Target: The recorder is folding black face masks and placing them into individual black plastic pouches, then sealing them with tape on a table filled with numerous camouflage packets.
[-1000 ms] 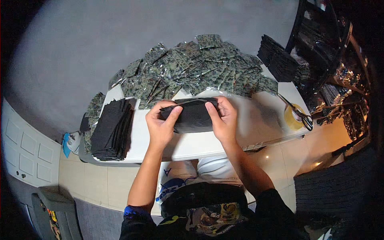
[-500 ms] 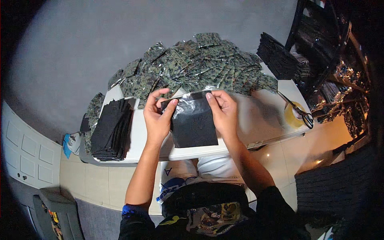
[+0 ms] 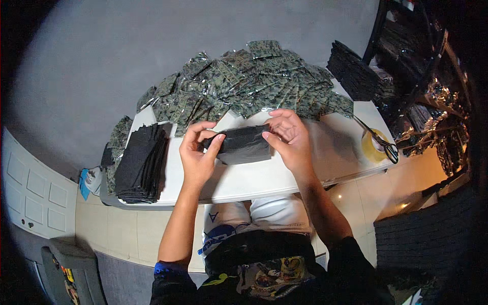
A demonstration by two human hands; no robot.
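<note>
Black, thin rectangular packet [image 3: 245, 147]: half-curled bare left hand [image 3: 198, 155] pinches its left end, loosely spread bare right hand [image 3: 294, 140] its right.

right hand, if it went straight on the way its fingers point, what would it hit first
Past the flat black packet it touches, the right hand would probably first meet the heaped green camouflage packets in shiny clear plastic, though depth is hard to judge.
</note>
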